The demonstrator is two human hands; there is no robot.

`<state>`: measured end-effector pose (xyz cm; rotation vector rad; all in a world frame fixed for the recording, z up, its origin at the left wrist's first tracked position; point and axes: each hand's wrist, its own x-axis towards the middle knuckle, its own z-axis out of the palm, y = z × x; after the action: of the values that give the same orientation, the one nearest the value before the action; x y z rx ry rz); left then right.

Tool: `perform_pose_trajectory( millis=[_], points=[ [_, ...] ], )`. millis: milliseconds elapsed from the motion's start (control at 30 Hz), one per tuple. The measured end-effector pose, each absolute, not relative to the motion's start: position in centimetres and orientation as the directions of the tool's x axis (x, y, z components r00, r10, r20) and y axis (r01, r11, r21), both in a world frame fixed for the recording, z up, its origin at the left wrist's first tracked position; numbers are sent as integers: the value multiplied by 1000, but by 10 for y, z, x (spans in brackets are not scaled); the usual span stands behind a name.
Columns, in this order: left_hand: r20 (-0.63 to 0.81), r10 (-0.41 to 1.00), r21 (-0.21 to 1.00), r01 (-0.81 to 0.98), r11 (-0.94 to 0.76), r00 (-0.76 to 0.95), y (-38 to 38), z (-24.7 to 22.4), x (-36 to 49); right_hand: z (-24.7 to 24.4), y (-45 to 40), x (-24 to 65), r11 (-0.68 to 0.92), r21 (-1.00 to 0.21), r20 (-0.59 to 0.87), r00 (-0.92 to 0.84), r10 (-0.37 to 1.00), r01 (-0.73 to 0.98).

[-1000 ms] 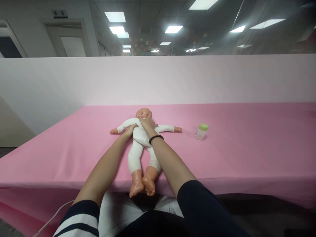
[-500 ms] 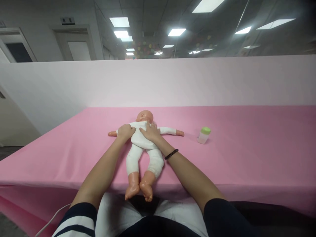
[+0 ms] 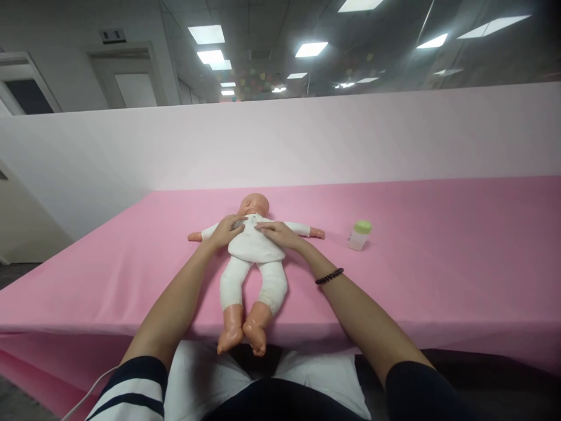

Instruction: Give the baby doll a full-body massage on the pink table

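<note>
A baby doll (image 3: 254,248) in a white cloth suit lies on the pink-covered table, head away from me and feet over the near edge. Its head is turned to one side, its arms are stretched out, and its back seems to face up. On the left side of its upper body rests my left hand (image 3: 225,230), fingers stretched out over the white cloth. My right hand (image 3: 280,233) lies on the right side of the upper body, its fingers extended toward the middle. Neither hand grips anything.
A small clear bottle with a green lid (image 3: 360,235) stands on the pink tablecloth (image 3: 438,263) right of the doll. Behind the table runs a low white wall (image 3: 307,143). A white cable (image 3: 90,392) hangs at the lower left.
My right hand has turned, its fingers now pointing left across the doll's back instead of forward, and its wrist has swung right. My left fingers have stretched out. The view has tilted slightly.
</note>
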<state>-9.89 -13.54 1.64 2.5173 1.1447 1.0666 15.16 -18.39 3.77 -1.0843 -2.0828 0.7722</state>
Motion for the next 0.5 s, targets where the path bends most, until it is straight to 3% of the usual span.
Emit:
perform_pose_trajectory(
  millis=[100, 200, 367, 500],
  points=[
    [478, 773, 436, 651, -621, 417, -137, 22, -97, 32, -170, 160, 440, -802, 378, -228, 897, 404],
    [432, 813, 423, 709, -565, 390, -141, 33, -88, 27, -159, 157, 420, -760, 440, -84, 894, 496],
    [372, 839, 222, 840, -495, 396, -140, 54, -67, 27, -150, 145, 391, -632, 426, -121, 896, 669],
    [341, 811, 114, 836, -537, 475, -137, 61, -54, 29, -145, 136, 415, -525, 425, -194, 884, 743]
  ],
)
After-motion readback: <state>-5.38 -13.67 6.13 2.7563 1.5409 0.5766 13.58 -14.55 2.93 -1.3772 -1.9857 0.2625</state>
